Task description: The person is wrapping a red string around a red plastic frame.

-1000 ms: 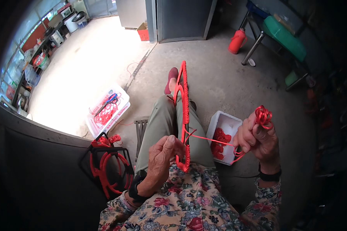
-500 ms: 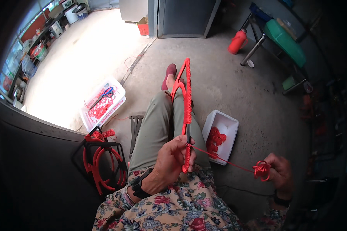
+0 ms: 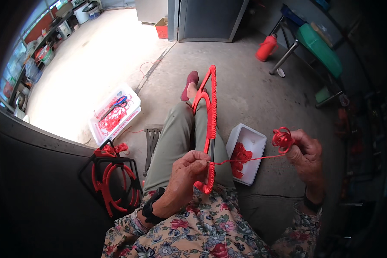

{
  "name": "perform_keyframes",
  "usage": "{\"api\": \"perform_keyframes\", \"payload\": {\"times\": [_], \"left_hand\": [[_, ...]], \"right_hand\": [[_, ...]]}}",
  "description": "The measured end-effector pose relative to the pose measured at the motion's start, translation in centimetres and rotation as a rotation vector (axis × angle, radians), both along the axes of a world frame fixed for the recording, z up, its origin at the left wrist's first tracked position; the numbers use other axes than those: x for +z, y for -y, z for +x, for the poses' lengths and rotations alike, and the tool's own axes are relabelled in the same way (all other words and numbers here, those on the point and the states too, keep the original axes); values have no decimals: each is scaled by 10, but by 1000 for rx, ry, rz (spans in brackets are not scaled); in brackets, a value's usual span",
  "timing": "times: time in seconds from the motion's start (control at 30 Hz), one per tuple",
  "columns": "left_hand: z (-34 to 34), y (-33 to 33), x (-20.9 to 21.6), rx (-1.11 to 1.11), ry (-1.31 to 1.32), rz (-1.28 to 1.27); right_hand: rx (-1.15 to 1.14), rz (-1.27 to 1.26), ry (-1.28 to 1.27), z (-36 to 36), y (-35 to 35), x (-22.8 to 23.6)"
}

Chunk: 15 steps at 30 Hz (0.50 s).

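Observation:
A frame wrapped in red cord (image 3: 211, 112) stands upright over my lap, with a bare dark stretch of bar showing between two wrapped lengths. My left hand (image 3: 189, 172) is closed on its lower part, thumb and fingers pinched just beside that bare stretch. Out to the right, my right hand (image 3: 306, 157) grips a small looped bundle of red cord (image 3: 282, 139). From this bundle a single strand runs left, nearly level and slightly slack, to the frame at my left fingertips.
A white box of red cord (image 3: 262, 150) sits right of my legs. At left stands a white tray (image 3: 135, 105) with cord scraps and blue-handled scissors (image 3: 119, 102). Red-and-black frames (image 3: 112, 180) lean below it. A red thermos (image 3: 266, 47) stands near a table (image 3: 318, 47).
My right hand has risen with the cord bundle and turned, so the strand now runs nearly level instead of sloping down. My left hand has shifted slightly left on the frame.

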<state>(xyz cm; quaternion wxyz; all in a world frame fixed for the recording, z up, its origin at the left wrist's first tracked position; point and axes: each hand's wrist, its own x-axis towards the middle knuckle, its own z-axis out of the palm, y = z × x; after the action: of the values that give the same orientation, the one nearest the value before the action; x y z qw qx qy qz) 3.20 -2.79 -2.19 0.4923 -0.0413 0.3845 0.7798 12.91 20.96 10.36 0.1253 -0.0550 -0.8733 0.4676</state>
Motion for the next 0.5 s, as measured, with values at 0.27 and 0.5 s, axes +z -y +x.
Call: {"api": "perform_keyframes", "payload": {"times": [0.27,0.5], "left_hand": [[-28,6,23,440,-1278,-266],[-23,5,6,417,-612,-202]], "right_hand": [[458,654,-208,-83,55,-30],[249,580,-431,-96,57,-48]]}}
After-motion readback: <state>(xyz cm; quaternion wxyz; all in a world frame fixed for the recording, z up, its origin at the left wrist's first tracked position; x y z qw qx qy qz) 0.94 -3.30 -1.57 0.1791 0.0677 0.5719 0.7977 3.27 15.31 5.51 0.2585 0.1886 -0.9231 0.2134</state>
